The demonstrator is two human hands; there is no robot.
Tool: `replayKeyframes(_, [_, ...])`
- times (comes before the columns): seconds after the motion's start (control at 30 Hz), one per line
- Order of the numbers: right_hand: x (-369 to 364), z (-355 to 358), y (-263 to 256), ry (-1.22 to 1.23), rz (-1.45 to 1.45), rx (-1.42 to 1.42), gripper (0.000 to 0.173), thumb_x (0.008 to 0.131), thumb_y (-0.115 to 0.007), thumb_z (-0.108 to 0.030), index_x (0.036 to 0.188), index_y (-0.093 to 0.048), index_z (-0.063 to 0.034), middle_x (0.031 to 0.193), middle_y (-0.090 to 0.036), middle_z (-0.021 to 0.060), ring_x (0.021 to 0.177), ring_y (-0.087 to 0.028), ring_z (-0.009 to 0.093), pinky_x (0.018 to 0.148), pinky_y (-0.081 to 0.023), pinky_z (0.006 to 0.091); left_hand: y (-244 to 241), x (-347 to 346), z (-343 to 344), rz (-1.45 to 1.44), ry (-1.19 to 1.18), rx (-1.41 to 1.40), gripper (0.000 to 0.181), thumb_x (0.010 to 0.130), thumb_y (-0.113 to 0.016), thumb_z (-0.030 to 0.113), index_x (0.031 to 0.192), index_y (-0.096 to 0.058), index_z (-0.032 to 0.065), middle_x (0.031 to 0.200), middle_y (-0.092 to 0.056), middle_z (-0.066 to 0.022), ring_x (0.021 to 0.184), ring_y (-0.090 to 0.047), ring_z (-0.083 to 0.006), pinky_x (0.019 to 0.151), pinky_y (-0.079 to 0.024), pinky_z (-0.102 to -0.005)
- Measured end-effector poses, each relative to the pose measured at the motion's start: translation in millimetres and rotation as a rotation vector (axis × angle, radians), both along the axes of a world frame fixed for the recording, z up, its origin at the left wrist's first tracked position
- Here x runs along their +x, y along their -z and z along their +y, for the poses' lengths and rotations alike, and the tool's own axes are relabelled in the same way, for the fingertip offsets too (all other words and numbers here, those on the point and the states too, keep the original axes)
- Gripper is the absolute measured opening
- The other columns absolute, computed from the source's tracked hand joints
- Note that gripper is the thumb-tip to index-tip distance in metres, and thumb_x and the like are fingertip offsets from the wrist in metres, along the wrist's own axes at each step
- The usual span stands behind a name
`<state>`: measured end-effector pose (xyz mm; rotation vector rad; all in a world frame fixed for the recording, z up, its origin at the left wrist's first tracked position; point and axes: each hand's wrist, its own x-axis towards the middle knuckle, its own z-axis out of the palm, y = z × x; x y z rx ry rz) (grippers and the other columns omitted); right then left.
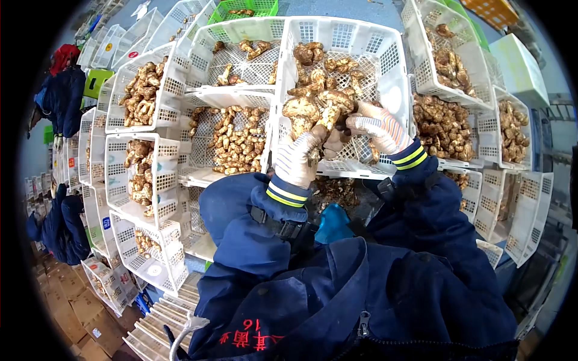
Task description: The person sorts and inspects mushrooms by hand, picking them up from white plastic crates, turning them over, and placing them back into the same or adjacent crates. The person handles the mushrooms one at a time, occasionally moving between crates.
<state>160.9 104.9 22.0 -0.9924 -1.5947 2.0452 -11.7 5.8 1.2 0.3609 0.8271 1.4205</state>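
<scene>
My left hand point(295, 155), in a striped, soiled glove, is closed around the stem of a thick mushroom point(332, 115) with a brown-flecked cap. A broad-capped mushroom point(300, 110) stands just beyond its fingers. From the other side, my right hand point(381, 126), gloved alike, reaches in with bent fingers close to the same stem; its fingertips are dark, and their grip is partly hidden. Both hands are over the front of a white perforated plastic crate point(393, 54). More mushrooms point(309, 53) lie inside it, towards the back and left.
White crates of sorted mushrooms stand left point(271, 117) and right point(411, 76) of mine. Dark debris point(336, 192) lies below the front rim, near a blue object point(333, 223). Two people in dark clothing point(65, 99) are at the far left, above flattened cardboard boxes point(86, 311).
</scene>
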Motion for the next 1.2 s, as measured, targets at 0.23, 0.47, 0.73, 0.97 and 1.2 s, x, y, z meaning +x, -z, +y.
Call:
replayKeyframes(0.23, [-9.9,-13.3,16.5,-0.011,0.149,-0.12,0.039,0.09,-0.057,-0.027,0.115,-0.056,0.0025,0.101,-0.062,0.0041,0.095,-0.057,0.012,0.085,-0.045,0.0282,7.8,-2.9,1.6,-0.206,0.008,-0.15,0.04,0.089,-0.058,0.029,0.115,-0.054,-0.0003,0.093,-0.065,-0.0125,0.075,-0.064,-0.0218,0.064,-0.053,-0.0303])
replayKeyframes(0.47, [-26.6,-28.0,40.0,0.231,0.062,0.09,0.024,0.09,-0.053,-0.019,0.1,-0.063,0.0002,0.094,-0.062,0.0031,0.09,-0.057,0.011,0.079,-0.044,0.0234,4.7,19.9,7.7,0.439,-0.177,0.015,0.032,0.087,-0.059,0.01,0.117,-0.053,-0.0011,0.106,-0.06,-0.009,0.091,-0.059,-0.016,0.077,-0.051,-0.0271])
replayKeyframes(0.73, [21.9,27.0,25.3,0.497,0.393,-0.453,0.021,0.084,-0.06,-0.013,0.098,-0.06,0.0021,0.089,-0.062,0.0082,0.076,-0.057,0.019,0.071,-0.047,0.0294,-3.2,14.3,9.8,0.163,-0.05,-0.151,0.031,0.084,-0.065,0.017,0.105,-0.055,-0.0021,0.071,-0.057,-0.0092,0.057,-0.057,-0.0167,0.049,-0.048,-0.0273])
replayKeyframes(0.97, [134.3,159.1,21.4,1.145,0.309,-0.192,0.058,0.093,-0.046,-0.027,0.137,-0.026,0.0041,0.133,-0.04,0.0271,0.12,-0.045,0.038,0.104,-0.038,0.0463,-4.9,22.9,12.9,0.188,0.03,-0.065,0.034,0.086,-0.063,0.021,0.109,-0.051,-0.0006,0.078,-0.057,-0.0107,0.055,-0.052,-0.015,0.044,-0.043,-0.0255])
replayKeyframes(1.2, [11.8,2.0,-15.2,-0.157,-0.539,0.679,0.05,0.083,-0.059,-0.038,0.115,-0.052,-0.0002,0.098,-0.062,0.0176,0.092,-0.06,0.03,0.08,-0.048,0.0388,20.6,24.3,19.3,0.388,-0.158,0.044,0.038,0.089,-0.06,0.02,0.121,-0.048,0.0041,0.109,-0.057,-0.0071,0.097,-0.057,-0.0171,0.084,-0.048,-0.0312])
